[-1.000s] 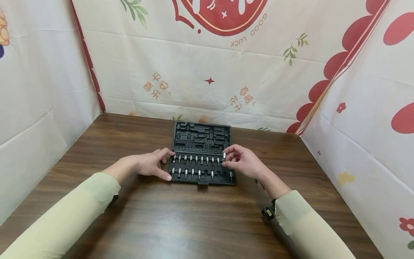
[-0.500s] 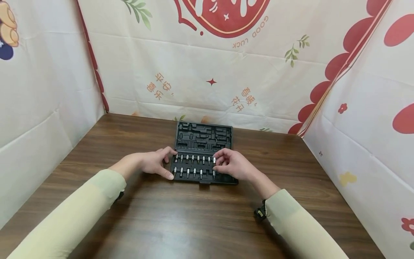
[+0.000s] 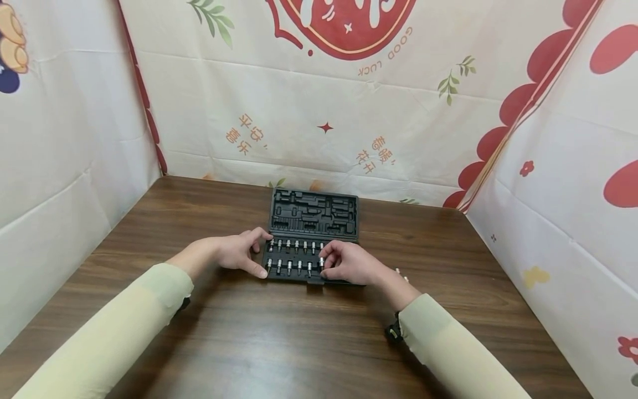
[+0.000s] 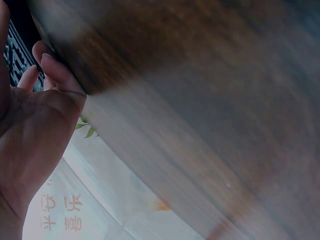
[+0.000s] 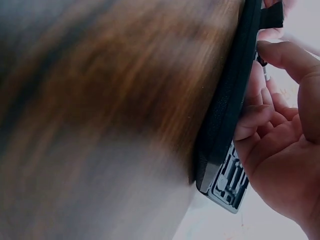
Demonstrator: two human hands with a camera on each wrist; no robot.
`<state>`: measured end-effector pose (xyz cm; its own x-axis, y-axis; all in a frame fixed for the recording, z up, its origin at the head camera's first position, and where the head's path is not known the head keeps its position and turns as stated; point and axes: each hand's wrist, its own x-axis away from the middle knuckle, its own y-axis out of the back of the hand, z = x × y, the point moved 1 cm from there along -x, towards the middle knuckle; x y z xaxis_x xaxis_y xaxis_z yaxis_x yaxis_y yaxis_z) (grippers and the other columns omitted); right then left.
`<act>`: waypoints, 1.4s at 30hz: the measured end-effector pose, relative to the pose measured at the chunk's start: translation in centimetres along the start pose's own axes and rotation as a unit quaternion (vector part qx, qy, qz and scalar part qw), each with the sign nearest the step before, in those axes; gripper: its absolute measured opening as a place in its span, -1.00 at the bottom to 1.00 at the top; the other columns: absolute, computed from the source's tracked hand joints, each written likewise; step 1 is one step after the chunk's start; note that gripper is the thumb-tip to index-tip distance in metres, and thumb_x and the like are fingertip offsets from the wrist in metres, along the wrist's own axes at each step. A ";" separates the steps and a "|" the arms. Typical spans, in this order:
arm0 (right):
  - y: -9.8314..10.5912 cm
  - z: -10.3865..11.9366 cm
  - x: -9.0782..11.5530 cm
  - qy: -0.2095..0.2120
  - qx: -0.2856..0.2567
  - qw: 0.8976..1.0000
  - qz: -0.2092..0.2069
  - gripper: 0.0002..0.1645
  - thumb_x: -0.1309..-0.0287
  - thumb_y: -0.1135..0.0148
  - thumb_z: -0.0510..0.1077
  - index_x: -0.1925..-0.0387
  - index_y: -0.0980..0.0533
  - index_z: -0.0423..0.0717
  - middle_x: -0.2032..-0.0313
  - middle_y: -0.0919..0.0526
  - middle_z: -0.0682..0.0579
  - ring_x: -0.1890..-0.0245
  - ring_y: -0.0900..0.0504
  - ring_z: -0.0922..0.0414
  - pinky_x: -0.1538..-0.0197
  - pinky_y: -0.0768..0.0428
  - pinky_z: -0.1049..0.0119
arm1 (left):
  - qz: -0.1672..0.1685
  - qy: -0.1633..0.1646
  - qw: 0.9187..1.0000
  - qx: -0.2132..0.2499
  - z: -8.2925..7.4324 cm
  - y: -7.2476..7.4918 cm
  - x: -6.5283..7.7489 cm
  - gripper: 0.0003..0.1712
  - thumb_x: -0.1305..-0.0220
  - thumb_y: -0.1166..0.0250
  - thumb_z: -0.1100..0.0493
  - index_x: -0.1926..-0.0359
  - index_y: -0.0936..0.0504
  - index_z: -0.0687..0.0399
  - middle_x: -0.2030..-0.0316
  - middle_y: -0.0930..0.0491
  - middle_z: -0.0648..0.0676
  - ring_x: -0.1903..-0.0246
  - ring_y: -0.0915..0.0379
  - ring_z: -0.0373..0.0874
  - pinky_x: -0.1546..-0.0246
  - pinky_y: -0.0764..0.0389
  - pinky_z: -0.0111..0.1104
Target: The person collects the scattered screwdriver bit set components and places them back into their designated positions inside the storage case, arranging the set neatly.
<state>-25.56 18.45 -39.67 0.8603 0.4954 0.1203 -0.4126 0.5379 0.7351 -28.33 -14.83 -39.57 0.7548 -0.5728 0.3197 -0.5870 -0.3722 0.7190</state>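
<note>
An open black plastic case (image 3: 315, 235) lies on the table, its lower half holding two rows of silver bit sockets (image 3: 299, 267). My right hand (image 3: 351, 262) is over the right part of that half and pinches a bit socket (image 3: 321, 262) between thumb and fingers at the front row. The hand hides the right ends of both rows. My left hand (image 3: 236, 252) rests at the case's left edge, thumb extended to the front corner and index finger to the back row's first socket. In the right wrist view, thumb and fingers meet over the case rim (image 5: 227, 100).
The case's lid (image 3: 315, 212), with moulded hollows, lies folded back behind the sockets. Small silver pieces (image 3: 401, 274) show just past my right wrist on the brown wooden table (image 3: 239, 327). Printed cloth (image 3: 299, 100) walls the table at the back and sides.
My right hand has moved left and toward the front, from the back row's right end to the front row, pinching a bit socket. The left hand stays at the case's left edge.
</note>
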 end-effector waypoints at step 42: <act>-0.1 1.1 -0.1 -0.007 0.051 0.999 -0.002 -0.95 -0.42 -0.47 -0.19 0.13 -0.74 -0.01 0.39 -0.75 0.14 0.48 -0.69 0.21 0.40 -0.74 0.28 | -0.005 -0.019 1.000 0.004 0.3 -0.1 0.1 0.19 -0.31 -0.61 -0.20 -0.69 -0.11 0.05 -0.27 -0.39 0.32 -0.05 -0.53 0.03 -0.27 -0.50 -0.02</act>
<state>-25.31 17.58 -39.01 0.8662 0.4838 0.1251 -0.3767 0.4676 0.7997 -28.24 -15.04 -39.78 0.7487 -0.5962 0.2898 -0.5824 -0.3826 0.7173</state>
